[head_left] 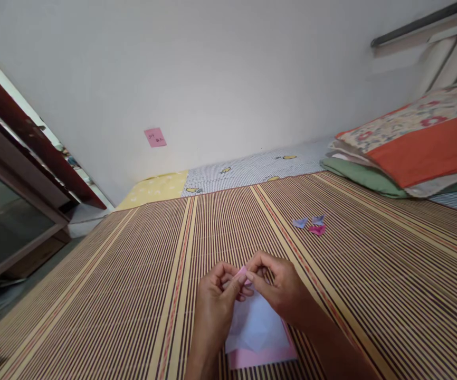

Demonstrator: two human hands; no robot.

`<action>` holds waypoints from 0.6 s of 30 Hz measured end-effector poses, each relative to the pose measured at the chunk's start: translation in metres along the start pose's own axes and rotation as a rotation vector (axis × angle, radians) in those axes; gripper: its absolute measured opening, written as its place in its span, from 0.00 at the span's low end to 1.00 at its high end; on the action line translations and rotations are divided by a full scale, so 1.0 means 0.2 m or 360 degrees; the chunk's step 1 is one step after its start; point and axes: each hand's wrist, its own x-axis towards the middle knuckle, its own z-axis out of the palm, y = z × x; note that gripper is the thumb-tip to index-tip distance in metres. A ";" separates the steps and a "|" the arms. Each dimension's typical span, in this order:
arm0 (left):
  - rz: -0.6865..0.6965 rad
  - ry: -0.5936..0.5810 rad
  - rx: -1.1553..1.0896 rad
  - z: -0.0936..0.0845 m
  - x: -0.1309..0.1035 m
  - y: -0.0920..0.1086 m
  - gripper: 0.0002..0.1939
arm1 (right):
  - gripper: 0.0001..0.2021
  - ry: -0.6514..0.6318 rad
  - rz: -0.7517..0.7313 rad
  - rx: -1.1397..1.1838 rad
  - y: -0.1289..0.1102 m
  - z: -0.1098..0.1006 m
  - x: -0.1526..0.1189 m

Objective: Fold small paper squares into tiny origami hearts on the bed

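Left hand: the left hand [216,290] is curled nearly closed, thumb and fingertips pinching the lower left of a small piece of pink paper.
Right hand: the right hand [279,282] is bent inward, its thumb and index finger closed on the same piece from the other side; the other fingers are loosely curled.
Pink paper: the small folded pink paper [243,271] is between the two sets of fingertips, just above the far end of the paper stack; its exact folds are partly hidden by the fingers.
Paper stack: a pale sheet [257,322] lies over a pink sheet [264,359] between the forearms, the pink showing along the near and right edges.
Folded pieces: two bluish pieces [300,222] and a magenta piece [317,230] lie close together beyond the right hand.
Mat: everything here is on or above a striped mat [113,274].
Wall: a pink note [155,137] with dark marks is on the wall [228,79].
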 end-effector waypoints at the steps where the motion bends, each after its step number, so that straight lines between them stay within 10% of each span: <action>1: 0.0002 0.0005 0.0013 0.00 0.00 0.00 0.12 | 0.07 -0.0010 0.0005 -0.0018 0.00 0.00 0.00; 18: 0.0033 0.0115 0.0072 -0.04 0.01 -0.01 0.11 | 0.11 -0.0160 -0.0030 -0.0134 0.03 -0.05 0.01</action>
